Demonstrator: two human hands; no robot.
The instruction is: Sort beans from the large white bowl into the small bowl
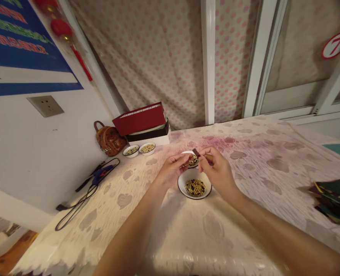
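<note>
My right hand (216,165) pinches a small, flat, dark brown strip (196,153) between thumb and fingers, tilted up to the left. Close beside it, my left hand (173,167) has its thumb and fingertips drawn together. Whatever sits in that left pinch is too small to make out. Just below both hands stands a white, dark-rimmed bowl (181,191), with mixed yellow and black beans (195,187) in its bottom. Behind the fingers, partly hidden, is a second white dish (189,152) that also contains mixed beans.
Two small bean-filled bowls (131,156) (147,153) stand at the back left, before stacked boxes (147,136) and a brown bag (110,140). A corded blue tool (102,174) lies left. Dark folded cloth (335,199) lies right on the patterned tablecloth (213,226).
</note>
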